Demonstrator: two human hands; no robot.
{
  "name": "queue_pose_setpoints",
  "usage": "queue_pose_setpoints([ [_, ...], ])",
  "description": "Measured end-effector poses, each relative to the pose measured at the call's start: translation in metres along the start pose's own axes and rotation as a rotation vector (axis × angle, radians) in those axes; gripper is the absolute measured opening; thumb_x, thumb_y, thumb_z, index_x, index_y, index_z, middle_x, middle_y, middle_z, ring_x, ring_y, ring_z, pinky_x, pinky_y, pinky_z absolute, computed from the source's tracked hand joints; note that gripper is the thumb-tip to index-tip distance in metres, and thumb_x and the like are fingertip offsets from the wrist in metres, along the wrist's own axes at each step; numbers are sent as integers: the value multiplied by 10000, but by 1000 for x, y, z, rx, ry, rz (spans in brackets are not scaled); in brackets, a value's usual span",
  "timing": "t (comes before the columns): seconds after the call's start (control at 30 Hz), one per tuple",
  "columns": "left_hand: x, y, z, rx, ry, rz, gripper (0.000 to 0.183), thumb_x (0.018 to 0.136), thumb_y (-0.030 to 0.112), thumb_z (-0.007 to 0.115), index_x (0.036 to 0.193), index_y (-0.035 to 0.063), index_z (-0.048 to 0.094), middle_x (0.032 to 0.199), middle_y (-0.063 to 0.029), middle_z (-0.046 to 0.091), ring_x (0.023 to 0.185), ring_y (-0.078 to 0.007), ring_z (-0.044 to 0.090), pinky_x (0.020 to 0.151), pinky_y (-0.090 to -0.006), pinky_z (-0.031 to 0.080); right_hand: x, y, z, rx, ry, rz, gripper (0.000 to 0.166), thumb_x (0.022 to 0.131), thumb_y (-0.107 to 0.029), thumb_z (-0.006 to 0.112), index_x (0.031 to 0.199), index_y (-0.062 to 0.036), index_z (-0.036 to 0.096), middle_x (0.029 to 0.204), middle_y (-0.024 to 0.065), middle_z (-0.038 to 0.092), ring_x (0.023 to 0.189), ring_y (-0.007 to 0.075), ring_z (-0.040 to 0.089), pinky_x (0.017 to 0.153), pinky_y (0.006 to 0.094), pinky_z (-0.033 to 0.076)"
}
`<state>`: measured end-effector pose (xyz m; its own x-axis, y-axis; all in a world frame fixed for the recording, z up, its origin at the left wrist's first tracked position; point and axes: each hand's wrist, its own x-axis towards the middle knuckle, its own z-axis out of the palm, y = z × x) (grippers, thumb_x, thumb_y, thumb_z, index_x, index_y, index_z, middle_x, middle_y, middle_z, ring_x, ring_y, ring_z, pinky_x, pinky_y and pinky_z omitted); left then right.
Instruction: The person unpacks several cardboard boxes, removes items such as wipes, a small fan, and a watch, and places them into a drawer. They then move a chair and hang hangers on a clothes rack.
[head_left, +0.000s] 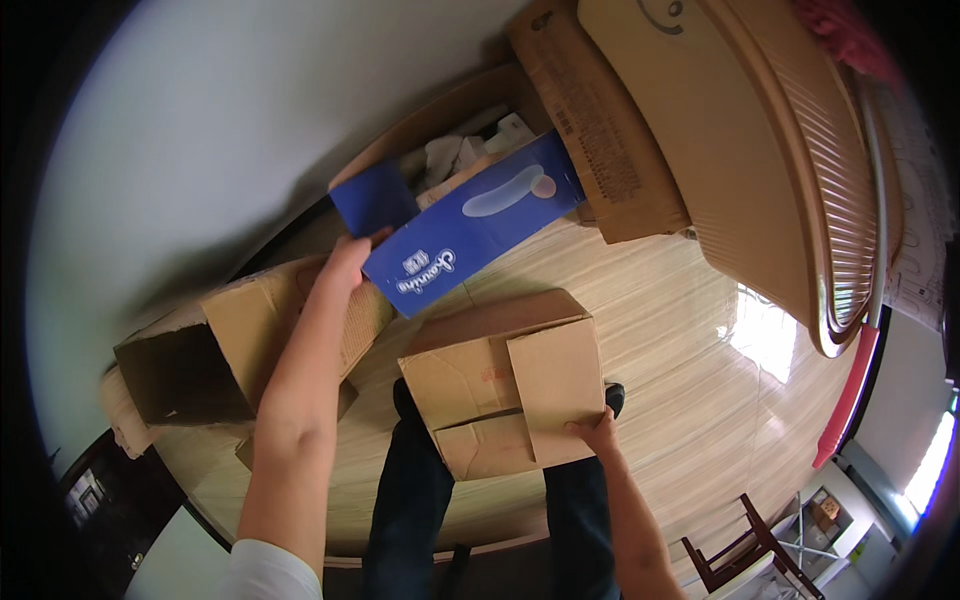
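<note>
My left hand (354, 259) grips the near end of a blue printed cardboard box (480, 217). A flap of that box stands out to the left, and its far end reaches over a large open carton (427, 112) by the wall. My right hand (598, 433) holds the right edge of a brown cardboard box (517, 390) in front of my legs. The flaps on its upper face are folded over one another, with a dark gap between them. My right thumb lies on the large right flap; the other fingers are hidden behind the edge.
Another open cardboard box (247, 337) lies on its side left of my forearm. White items (457, 154) fill part of the large carton. A big tan plastic tub (720, 150) leans at the right. A dark wooden stool (750, 544) stands lower right on the light floor (675, 330).
</note>
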<state>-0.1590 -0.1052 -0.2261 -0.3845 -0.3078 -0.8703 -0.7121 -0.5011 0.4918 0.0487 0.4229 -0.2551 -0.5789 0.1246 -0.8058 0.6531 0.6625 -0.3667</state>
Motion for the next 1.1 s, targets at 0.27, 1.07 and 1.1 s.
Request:
queue_pose_setpoints([
  [0.27, -45, -84, -36, -14, 208, -66, 245, 868, -11, 384, 1061, -58, 526, 976, -156, 628, 727, -218, 631, 568, -375, 533, 21, -208, -22, 17, 184, -483, 831, 755, -376, 684, 1340, 49, 275, 1340, 248, 358, 1241, 367, 348, 1016, 397, 308],
  [1.07, -206, -5, -44, 175, 167, 223, 117, 801, 4, 599, 892, -62, 633, 767, -93, 632, 641, -138, 584, 555, -274, 459, -51, -431, -65, 102, 233, -754, 370, 728, -142, 685, 1055, -2, 580, 870, 185, 635, 823, 313, 619, 718, 354, 481],
  [1.1, -230, 4, -42, 167, 193, 235, 122, 798, 2, 602, 899, -61, 632, 773, -88, 632, 641, -131, 575, 564, -275, 459, -68, -434, -76, 127, 237, -778, 375, 734, -135, 680, 1067, 0, 574, 871, 185, 634, 826, 316, 618, 724, 355, 479],
])
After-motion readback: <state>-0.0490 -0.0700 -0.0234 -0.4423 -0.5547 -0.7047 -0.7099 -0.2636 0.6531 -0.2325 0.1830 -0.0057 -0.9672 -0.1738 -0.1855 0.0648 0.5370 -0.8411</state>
